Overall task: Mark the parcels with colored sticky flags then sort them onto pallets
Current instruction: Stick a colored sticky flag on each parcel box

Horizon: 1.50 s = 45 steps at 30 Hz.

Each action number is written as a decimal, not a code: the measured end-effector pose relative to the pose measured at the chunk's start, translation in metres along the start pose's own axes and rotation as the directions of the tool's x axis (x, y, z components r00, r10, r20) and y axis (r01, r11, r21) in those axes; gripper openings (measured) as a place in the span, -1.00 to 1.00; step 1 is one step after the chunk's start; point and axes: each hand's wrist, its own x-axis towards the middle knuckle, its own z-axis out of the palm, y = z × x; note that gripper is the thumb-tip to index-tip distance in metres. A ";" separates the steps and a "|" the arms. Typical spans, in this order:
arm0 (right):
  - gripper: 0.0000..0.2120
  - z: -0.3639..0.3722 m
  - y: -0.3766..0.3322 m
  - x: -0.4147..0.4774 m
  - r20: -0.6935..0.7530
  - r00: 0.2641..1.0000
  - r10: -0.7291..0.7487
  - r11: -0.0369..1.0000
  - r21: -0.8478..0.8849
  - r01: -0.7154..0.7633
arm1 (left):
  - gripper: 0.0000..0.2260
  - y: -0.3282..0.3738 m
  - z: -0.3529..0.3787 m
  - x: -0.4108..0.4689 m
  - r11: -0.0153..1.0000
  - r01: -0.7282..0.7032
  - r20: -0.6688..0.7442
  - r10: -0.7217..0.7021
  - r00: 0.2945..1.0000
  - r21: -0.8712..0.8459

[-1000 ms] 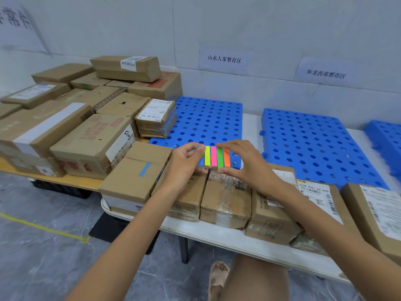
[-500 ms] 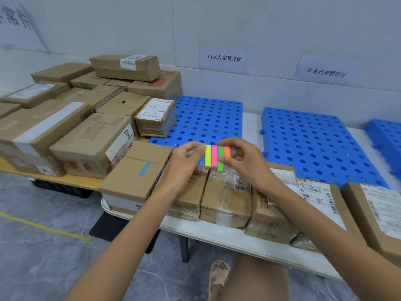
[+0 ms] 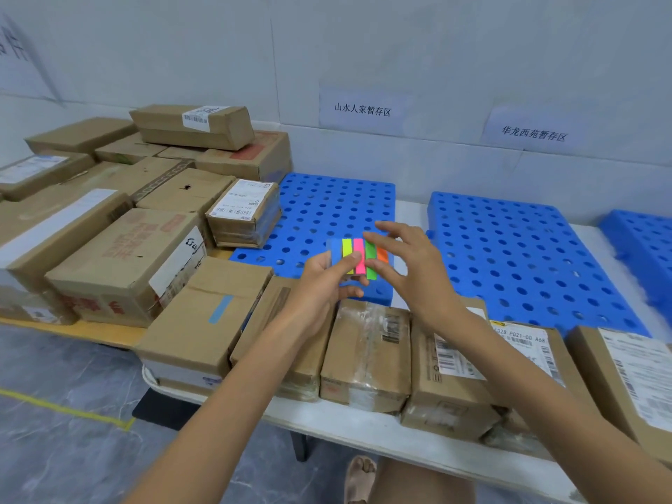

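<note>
My left hand (image 3: 325, 281) holds a pad of sticky flags (image 3: 358, 255) with blue, yellow, pink, green and orange strips, thumb pressed on its face. My right hand (image 3: 414, 271) pinches the green strip, which sticks out below the others. Both hands hover over a row of cardboard parcels (image 3: 365, 352) along the white table's front edge (image 3: 363, 436). The leftmost parcel (image 3: 207, 314) of the row bears a blue flag (image 3: 221, 309). Behind the hands lie blue perforated pallets, one in the middle (image 3: 327, 209) and one to the right (image 3: 516, 249).
A heap of larger cardboard boxes (image 3: 120, 256) fills a wooden table on the left. A third blue pallet (image 3: 643, 245) shows at the far right edge. Paper signs (image 3: 363, 110) hang on the wall above the pallets. My foot (image 3: 360, 478) rests on the grey floor below.
My right hand shifted from the orange strip to the green one and has drawn it downward. The pad rose slightly in my left hand.
</note>
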 end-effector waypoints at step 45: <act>-0.95 0.015 0.009 0.004 -0.219 0.953 -0.211 0.978 -0.042 0.207 | -0.75 -0.016 -0.001 0.012 0.999 0.003 -0.073 -0.006 0.997 -0.035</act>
